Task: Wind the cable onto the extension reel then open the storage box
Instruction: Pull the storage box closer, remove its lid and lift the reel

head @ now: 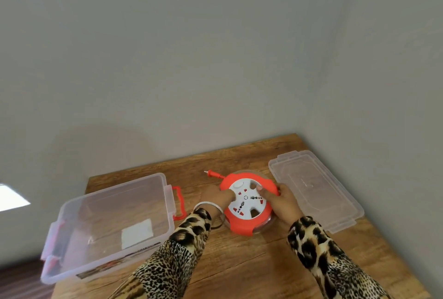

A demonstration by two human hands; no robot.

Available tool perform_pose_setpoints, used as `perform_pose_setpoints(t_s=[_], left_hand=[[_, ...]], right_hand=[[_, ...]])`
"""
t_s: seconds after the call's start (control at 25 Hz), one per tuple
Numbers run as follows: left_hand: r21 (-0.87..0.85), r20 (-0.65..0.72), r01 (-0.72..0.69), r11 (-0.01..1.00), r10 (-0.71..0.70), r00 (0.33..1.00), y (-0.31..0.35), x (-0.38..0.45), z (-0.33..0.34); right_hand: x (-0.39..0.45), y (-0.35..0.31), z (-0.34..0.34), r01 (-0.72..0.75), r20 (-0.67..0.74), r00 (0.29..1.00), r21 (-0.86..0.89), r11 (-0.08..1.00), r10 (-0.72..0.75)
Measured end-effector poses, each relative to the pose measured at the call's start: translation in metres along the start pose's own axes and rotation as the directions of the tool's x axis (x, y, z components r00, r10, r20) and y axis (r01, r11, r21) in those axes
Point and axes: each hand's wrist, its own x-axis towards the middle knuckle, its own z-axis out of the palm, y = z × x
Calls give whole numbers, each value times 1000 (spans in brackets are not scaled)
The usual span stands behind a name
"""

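Observation:
A round extension reel [249,205] with an orange rim and a white socket face lies flat on the wooden table [239,262]. My left hand [217,196] rests on its left edge, a finger pressed onto the white face. My right hand [279,196] grips the reel's right rim, thumb in a slot of the white face. A short end of cable with its orange plug [212,173] sticks out behind the reel. The clear storage box [107,222] with red latches stands open at the left, its clear lid [314,188] lying flat at the right.
The table stands in a corner between grey walls. A white label lies in the bottom of the box. The box overhangs the table's left edge, with dark floor below. Bare wood shows in front of the reel, between my sleeves.

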Motion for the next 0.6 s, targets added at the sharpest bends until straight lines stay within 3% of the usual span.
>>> perform_pose_setpoints(t_s=[0.12,0.2,0.28,0.4,0.48,0.6], left_hand=[[-163,-129,-95,982,74,989,6,-8,-24],[-321,-312,-192,927,88,946,10,-14,-51],[-374,-563,-359,855,99,821,9,-25,-89],[-251,-805,-513,821,117,582,-16,-36,-159],[-165,-862,-488,857,115,493,-47,-39,-208],[-136,-874,-233,963,-6,485,-96,-41,-262]], right_hand=[[-15,-32,7,153,7,988,140,978,-155],[-25,-53,23,236,6,970,209,949,-243],[-40,-75,48,306,7,948,262,915,-319],[-60,-102,88,422,91,888,231,877,-452],[-73,-114,122,470,235,838,147,870,-492],[-84,-118,179,536,438,751,32,843,-494]])
